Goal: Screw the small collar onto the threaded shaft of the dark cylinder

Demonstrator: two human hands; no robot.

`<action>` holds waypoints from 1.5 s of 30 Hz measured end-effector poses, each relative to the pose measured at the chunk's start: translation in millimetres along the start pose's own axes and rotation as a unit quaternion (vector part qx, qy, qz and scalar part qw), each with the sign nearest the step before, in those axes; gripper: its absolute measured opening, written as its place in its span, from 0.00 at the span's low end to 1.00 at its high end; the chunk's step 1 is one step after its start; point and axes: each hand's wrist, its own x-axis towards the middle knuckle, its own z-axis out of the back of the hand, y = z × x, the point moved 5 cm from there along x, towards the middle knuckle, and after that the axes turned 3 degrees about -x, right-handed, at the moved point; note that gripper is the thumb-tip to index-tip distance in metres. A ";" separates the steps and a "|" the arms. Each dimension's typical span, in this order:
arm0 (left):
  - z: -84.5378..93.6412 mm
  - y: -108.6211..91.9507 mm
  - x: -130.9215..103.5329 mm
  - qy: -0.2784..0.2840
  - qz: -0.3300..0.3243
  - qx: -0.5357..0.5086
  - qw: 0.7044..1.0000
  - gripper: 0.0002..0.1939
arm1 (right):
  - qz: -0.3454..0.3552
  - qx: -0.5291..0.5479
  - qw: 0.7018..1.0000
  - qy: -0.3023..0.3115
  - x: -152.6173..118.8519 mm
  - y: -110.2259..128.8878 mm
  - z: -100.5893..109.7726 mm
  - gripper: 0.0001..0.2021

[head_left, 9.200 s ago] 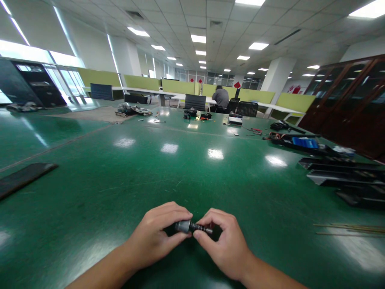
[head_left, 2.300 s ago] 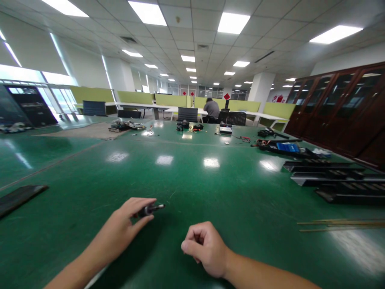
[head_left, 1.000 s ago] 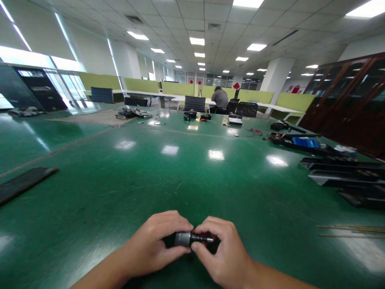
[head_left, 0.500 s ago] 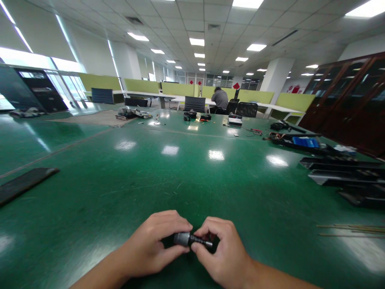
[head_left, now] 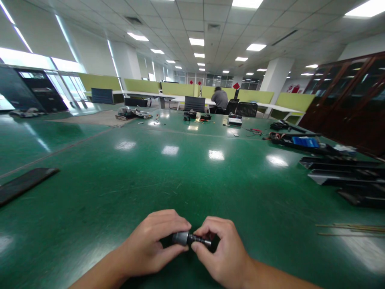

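Low in the middle of the view, a small dark metal part lies between my hands. It has a thick grey cylinder [head_left: 181, 238] on the left and a thin ribbed shaft [head_left: 201, 241] on the right. My left hand [head_left: 161, 240] grips the thick cylinder between thumb and fingers. Thumb and forefinger of my right hand [head_left: 221, 245] pinch the ribbed shaft near where it meets the cylinder. The shaft's tip points toward my right palm. Both hands hold the part low over the green tabletop [head_left: 156, 180].
A dark flat bar [head_left: 27, 182] lies at left. Black metal channels [head_left: 339, 176] and thin brass-coloured rods [head_left: 351, 229] are at right, with a blue item [head_left: 305, 142] behind them. Electronics [head_left: 132, 113] stand along the far edge. A person [head_left: 221, 99] sits beyond.
My left hand and the thick cylinder have shifted very slightly to the left. My right hand stays in nearly the same place, still pinching the shaft.
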 end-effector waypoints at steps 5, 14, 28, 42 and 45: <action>2.1 -0.9 1.1 -0.009 -0.003 0.006 1.000 0.21 | 0.002 0.003 1.000 -0.003 -0.4 0.0 1.1 0.02; 5.1 -2.8 0.7 -0.020 -0.005 0.014 1.000 0.20 | 0.002 0.005 1.000 -0.002 0.8 0.7 0.9 0.02; 7.1 -2.6 2.5 -0.030 -0.010 0.023 0.999 0.20 | -0.005 0.013 1.000 -0.003 0.6 -1.0 0.7 0.03; 11.3 1.3 -1.1 -0.032 -0.010 0.034 0.999 0.23 | -0.046 0.044 0.998 -0.006 -0.3 -6.6 -0.6 0.02; 12.2 1.2 -0.6 -0.033 -0.011 0.035 0.999 0.23 | -0.049 0.047 0.998 -0.009 0.5 -6.5 -0.1 0.02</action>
